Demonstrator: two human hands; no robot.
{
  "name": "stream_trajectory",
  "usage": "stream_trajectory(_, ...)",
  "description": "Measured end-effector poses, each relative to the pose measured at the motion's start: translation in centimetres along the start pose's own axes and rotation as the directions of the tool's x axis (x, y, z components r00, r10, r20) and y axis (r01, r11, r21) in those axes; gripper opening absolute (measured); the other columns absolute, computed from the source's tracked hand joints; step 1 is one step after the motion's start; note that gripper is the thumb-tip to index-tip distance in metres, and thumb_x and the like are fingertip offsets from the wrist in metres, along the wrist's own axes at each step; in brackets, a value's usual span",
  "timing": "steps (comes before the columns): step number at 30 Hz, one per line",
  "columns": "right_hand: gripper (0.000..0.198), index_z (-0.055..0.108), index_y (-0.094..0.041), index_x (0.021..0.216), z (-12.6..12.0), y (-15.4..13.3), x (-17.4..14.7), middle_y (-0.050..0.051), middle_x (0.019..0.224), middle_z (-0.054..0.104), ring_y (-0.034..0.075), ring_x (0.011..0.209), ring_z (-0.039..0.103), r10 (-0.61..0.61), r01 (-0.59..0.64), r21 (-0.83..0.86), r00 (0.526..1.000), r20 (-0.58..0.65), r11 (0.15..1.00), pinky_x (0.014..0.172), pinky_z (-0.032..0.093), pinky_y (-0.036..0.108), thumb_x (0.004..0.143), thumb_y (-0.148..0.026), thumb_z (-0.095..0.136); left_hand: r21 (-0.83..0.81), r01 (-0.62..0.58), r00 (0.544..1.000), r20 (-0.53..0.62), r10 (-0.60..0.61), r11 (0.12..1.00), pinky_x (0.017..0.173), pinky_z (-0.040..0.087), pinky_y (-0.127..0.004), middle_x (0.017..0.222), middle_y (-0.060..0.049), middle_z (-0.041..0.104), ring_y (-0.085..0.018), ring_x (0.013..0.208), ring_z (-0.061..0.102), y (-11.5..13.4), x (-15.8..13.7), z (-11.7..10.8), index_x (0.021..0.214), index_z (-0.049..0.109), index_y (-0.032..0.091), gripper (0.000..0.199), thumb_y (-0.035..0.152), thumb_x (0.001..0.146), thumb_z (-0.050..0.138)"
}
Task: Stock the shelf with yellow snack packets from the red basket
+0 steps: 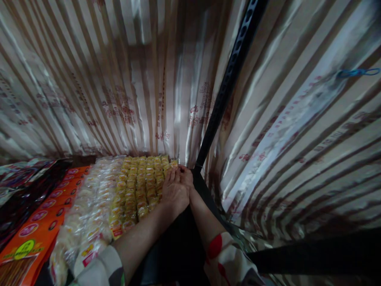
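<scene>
My left hand [175,190] reaches forward, back upward, over the right edge of rows of small yellow packets [143,176] in clear wrapping. Its fingers look stretched out, close together. Beside it and touching it, my right hand [187,178] has bent fingers at the back corner of the shelf. What those fingers hold, if anything, is hidden. One yellow packet [174,162] shows just beyond the left fingertips.
Left of the yellow rows lie clear-wrapped pale packets [98,190], orange bags [44,214] and dark packages [26,198]. A black perforated post [226,87] rises behind my hands. Printed plastic sheeting [143,79] hangs behind, and a blue tie [357,72] is at right.
</scene>
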State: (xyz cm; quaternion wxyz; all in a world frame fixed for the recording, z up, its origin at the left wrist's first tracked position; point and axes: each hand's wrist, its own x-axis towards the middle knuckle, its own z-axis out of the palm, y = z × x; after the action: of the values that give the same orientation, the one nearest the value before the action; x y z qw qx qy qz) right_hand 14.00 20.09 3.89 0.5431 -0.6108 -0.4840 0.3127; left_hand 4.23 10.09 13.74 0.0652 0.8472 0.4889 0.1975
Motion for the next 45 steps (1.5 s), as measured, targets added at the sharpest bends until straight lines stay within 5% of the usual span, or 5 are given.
stream_trajectory(6,0.021,0.069,-0.025,0.086,0.8,-0.3,0.6,-0.001,0.073,0.068,0.017,0.068,0.062,0.087,-0.093,-0.143,0.995,-0.048,0.985,0.066,0.048,0.028,0.071,-0.035,0.058,-0.041,-0.007,1.0,-0.008,0.007,0.999,0.109,0.022,-0.05,0.13,-0.016,0.051,-0.03,0.132,0.029,0.0,-1.4,0.1,0.114,0.058,0.009,0.04,0.021,0.083,0.038)
stream_trajectory(19,0.025,0.061,-0.022,0.097,0.7,-0.8,1.1,0.002,0.086,0.066,0.016,0.078,0.06,0.072,-0.101,-0.273,0.991,-0.111,0.957,0.073,0.045,0.027,0.078,-0.034,0.051,-0.066,0.003,1.0,0.014,-0.002,0.998,0.109,0.024,-0.048,0.127,-0.018,0.053,-0.031,0.128,0.035,-0.8,-1.3,0.0,0.115,0.057,0.007,0.04,0.02,0.081,0.041)
stream_trajectory(32,0.02,0.063,-0.025,0.097,1.3,-1.9,0.9,0.002,0.091,0.068,0.017,0.087,0.062,0.066,-0.051,-0.413,0.998,0.022,0.909,0.08,0.045,0.028,0.08,-0.032,0.054,-0.05,-0.04,0.993,-0.112,0.034,0.998,0.107,0.032,-0.043,0.12,-0.014,0.059,-0.026,0.119,0.047,-0.3,-2.8,0.2,0.111,0.059,0.009,0.034,0.019,0.082,0.044)
stream_trajectory(41,0.037,0.059,-0.021,0.113,0.6,-2.2,-0.2,0.004,0.1,0.068,0.017,0.093,0.062,0.014,0.002,-0.35,0.999,0.045,0.937,0.087,0.045,0.03,0.077,-0.03,0.056,-0.178,-0.071,0.966,-0.257,0.023,0.981,0.104,0.039,-0.043,0.125,-0.009,0.055,-0.024,0.121,0.045,1.9,-7.4,-1.0,0.104,0.062,0.015,0.03,0.012,0.081,0.044)
stream_trajectory(45,0.04,0.056,-0.012,0.114,-0.8,-3.5,-2.2,0.011,0.106,0.065,0.018,0.098,0.06,-0.016,-0.006,-0.266,0.997,-0.082,0.964,0.088,0.044,0.032,0.08,-0.031,0.051,-0.301,-0.109,0.958,-0.287,0.019,0.947,0.1,0.044,-0.042,0.119,-0.01,0.059,-0.023,0.118,0.048,1.9,-11.9,-0.9,0.102,0.062,0.014,0.03,0.009,0.08,0.043)
